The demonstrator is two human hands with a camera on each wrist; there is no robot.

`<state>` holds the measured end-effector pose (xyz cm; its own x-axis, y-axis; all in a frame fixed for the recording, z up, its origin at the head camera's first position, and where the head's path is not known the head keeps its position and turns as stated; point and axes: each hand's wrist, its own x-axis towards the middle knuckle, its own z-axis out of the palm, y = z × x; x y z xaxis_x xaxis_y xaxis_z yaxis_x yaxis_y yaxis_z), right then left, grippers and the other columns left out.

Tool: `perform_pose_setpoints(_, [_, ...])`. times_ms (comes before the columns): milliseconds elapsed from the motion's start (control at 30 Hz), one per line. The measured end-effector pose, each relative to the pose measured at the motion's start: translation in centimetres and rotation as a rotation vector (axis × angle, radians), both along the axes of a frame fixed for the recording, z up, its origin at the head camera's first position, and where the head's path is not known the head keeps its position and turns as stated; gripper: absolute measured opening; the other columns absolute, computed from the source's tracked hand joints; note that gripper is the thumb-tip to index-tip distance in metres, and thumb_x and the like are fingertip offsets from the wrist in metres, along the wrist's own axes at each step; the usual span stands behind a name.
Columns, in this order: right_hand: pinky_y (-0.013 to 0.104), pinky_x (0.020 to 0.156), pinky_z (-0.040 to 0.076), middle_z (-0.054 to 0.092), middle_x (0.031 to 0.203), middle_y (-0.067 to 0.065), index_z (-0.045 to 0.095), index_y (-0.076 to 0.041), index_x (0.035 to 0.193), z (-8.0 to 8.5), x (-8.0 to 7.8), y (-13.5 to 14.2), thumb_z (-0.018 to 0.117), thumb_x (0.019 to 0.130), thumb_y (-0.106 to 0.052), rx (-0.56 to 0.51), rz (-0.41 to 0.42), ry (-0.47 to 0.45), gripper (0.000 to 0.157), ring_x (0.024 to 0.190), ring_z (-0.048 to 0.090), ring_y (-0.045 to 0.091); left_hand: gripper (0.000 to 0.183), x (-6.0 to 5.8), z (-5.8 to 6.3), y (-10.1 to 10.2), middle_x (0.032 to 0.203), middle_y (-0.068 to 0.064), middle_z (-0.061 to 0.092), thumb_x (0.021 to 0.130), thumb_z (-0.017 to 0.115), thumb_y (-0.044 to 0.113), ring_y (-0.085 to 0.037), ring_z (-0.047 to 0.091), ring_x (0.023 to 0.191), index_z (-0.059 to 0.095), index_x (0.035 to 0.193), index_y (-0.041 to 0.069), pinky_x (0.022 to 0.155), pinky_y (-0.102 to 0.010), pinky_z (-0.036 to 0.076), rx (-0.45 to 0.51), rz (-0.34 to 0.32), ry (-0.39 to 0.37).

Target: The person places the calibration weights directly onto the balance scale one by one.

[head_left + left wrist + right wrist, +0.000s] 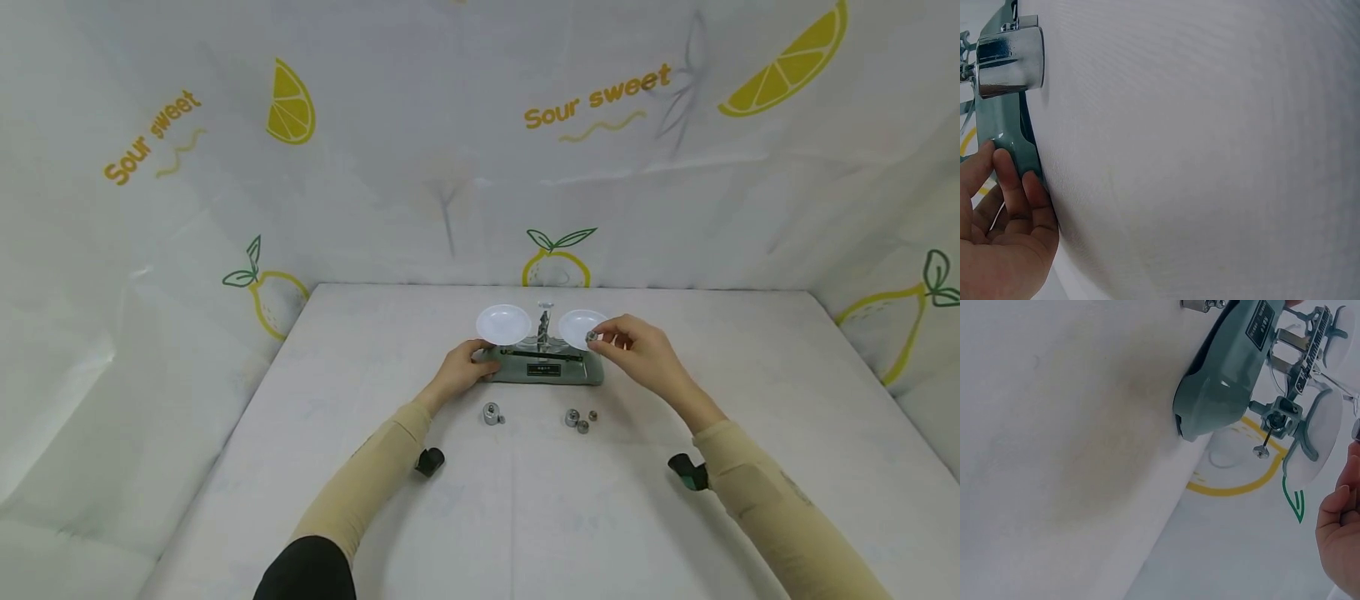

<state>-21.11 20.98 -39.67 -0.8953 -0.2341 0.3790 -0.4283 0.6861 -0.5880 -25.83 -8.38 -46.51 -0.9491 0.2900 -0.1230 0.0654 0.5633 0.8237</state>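
Observation:
A green balance scale (pixel 517 372) with two white pans stands toward the back of the table. My left hand (pixel 462 367) grips the left end of its base, thumb in front; in the left wrist view the fingers (pixel 1013 187) lie against the green casing. Between thumb and fingertips, my right hand (pixel 636 350) pinches a small metal weight (pixel 592 337) at the front edge of the right pan (pixel 577 323). The left pan (pixel 503 324) has nothing on it. In the right wrist view, the frame edge cuts off part of the pinched weight (pixel 1356 429).
On the table before the scale's left half stand a larger metal weight (pixel 491 413) and a tiny one (pixel 502 420). Three more weights (pixel 572 417) stand in front of its right half. A white cloth wall (pixel 420 208) with lemon prints rises behind the table.

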Motion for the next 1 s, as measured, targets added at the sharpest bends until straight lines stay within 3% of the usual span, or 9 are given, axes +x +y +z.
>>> perform_pose_setpoints(367, [0.025, 0.063, 0.043, 0.065, 0.09, 0.013, 0.066, -0.001, 0.101, 0.0, -1.7, -1.1, 0.068, 0.086, -0.018, -0.004, -0.072, -0.054, 0.023, 0.08, 0.055, 0.021, 0.046, 0.0, 0.1, 0.0, 0.131, -0.011, 0.053, 0.087, 0.065, 0.026, -0.016, 0.059, 0.087, 0.053, 0.129, 0.009, 0.072, -0.024, 0.049, -0.032, -0.007, 0.037])
perform_pose_setpoints(467, [0.028, 0.066, 0.044, 0.065, 0.092, 0.016, 0.066, 0.0, 0.103, 0.0, -2.0, -1.4, 0.067, 0.086, -0.018, 0.0, -0.086, -0.075, 0.025, 0.083, 0.056, 0.025, 0.047, 0.1, 0.2, 0.0, 0.129, -0.011, 0.054, 0.087, 0.065, 0.025, -0.014, 0.06, 0.082, 0.052, 0.129, 0.009, 0.069, -0.024, 0.05, -0.011, -0.007, 0.02])
perform_pose_setpoints(733, [0.033, 0.071, 0.034, 0.061, 0.082, 0.013, 0.069, -0.001, 0.099, -0.2, -2.6, -2.4, 0.068, 0.085, -0.018, 0.047, -0.114, -0.082, 0.023, 0.079, 0.047, 0.025, 0.047, -0.1, 0.0, 0.0, 0.126, -0.012, 0.055, 0.088, 0.064, 0.025, -0.01, 0.059, 0.075, 0.052, 0.13, 0.009, 0.065, -0.021, 0.05, 0.003, -0.008, 0.014])
perform_pose_setpoints(1000, [0.04, 0.072, 0.029, 0.059, 0.084, 0.011, 0.069, -0.005, 0.101, -0.3, -2.9, -2.9, 0.067, 0.084, -0.021, 0.116, -0.131, -0.105, 0.024, 0.081, 0.044, 0.027, 0.046, 0.1, 0.1, 0.0, 0.124, -0.011, 0.055, 0.088, 0.064, 0.025, -0.011, 0.059, 0.077, 0.052, 0.13, 0.009, 0.066, -0.021, 0.049, 0.003, -0.006, 0.012])
